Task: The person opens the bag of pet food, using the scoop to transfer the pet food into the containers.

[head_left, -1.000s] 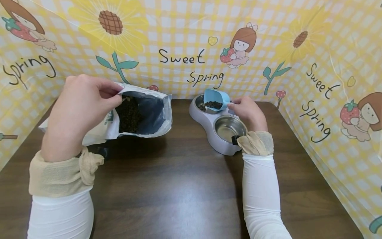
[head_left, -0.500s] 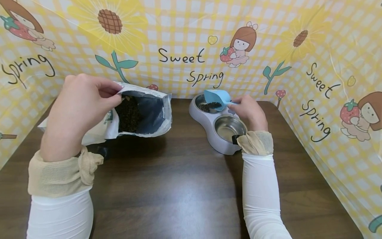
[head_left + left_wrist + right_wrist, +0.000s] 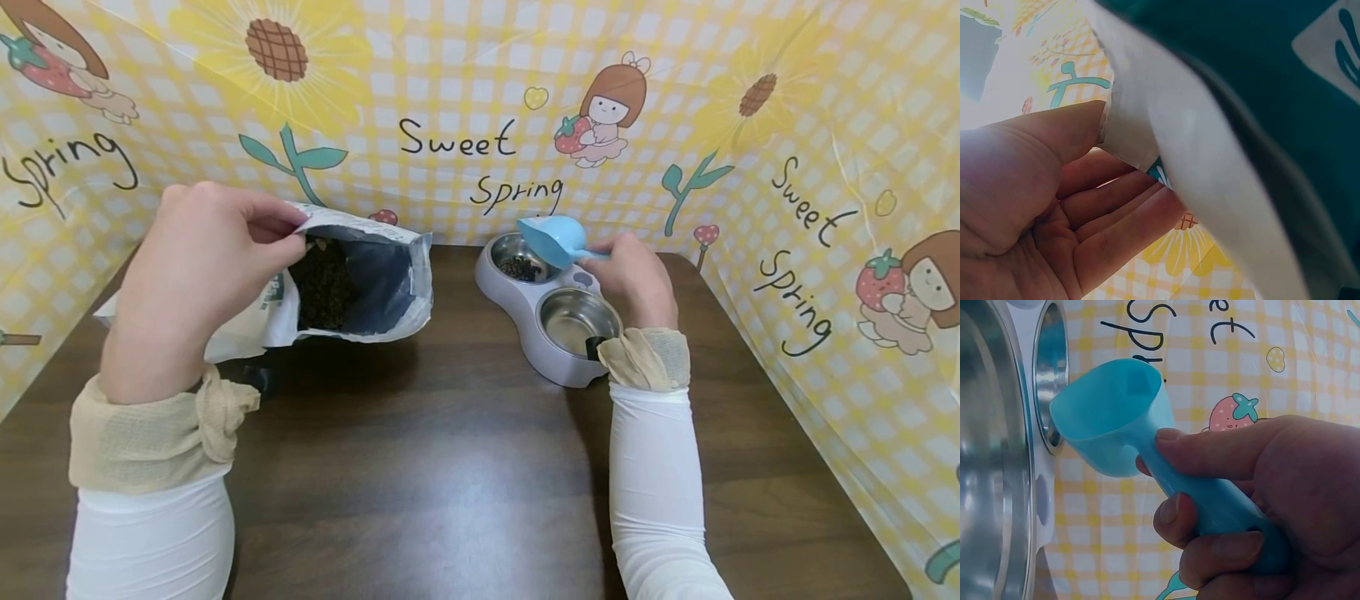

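My left hand pinches the upper edge of an open foil-lined bag, thumb against fingers. Dark brown kibble fills the bag's inner left part. In the left wrist view the bag's teal and white outside runs close past the fingers. My right hand grips a light blue scoop by its handle, fingers curled round it. The scoop is tipped over the far steel bowl, where a small heap of kibble lies. In the right wrist view the scoop's cup looks empty.
A pale lilac double feeder stands on the dark wooden table; its near steel bowl holds no kibble. A yellow checked cloth walls the table at the back and sides.
The scoop has tipped further and lifted slightly to the right, and its kibble has dropped into the far bowl. My left hand and the bag have stayed put.
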A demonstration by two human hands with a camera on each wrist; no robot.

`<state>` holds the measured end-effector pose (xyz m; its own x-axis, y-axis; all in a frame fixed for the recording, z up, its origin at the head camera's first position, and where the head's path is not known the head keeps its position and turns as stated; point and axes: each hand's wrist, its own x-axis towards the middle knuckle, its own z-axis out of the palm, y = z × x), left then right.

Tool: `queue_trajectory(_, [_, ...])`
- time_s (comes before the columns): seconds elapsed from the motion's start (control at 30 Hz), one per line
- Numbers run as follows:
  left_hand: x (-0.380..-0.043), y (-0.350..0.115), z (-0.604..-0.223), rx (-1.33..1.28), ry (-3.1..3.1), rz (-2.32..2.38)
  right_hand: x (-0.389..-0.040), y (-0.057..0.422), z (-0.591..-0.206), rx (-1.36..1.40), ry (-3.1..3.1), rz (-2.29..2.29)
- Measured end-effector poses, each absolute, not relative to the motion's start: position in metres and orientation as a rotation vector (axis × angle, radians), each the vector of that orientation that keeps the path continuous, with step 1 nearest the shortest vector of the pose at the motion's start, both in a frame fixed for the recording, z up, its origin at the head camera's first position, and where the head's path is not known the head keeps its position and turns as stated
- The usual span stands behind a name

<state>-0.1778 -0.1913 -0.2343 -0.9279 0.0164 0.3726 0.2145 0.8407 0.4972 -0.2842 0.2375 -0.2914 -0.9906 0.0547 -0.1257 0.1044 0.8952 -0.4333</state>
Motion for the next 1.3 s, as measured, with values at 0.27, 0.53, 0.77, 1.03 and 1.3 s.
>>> queue_trajectory(0.27, [-0.178, -0.190, -0.235, -0.172, -2.666, -0.774, -0.284, 0.237, -0.290, 0.111, 2.937, -0.688])
queue_trajectory(0.53, [-0.178, -0.191, -0.234, -0.171, -2.668, -0.774, -0.284, 0.235, -0.289, 0.121, 2.925, -0.719])
queue_trajectory(0.77, [-0.178, -0.190, -0.234, -0.173, -2.671, -0.768, -0.285, 0.237, -0.289, 0.061, 2.926, -0.835])
queue_trajectory(1.03, [-0.177, -0.189, -0.235, -0.179, -2.671, -0.754, -0.277, 0.236, -0.273, -0.098, 2.647, -1.233])
queue_trajectory(1.3, [-0.177, -0.189, -0.234, -0.183, -2.671, -0.762, -0.259, 0.239, -0.258, -0.313, 2.347, -1.415])
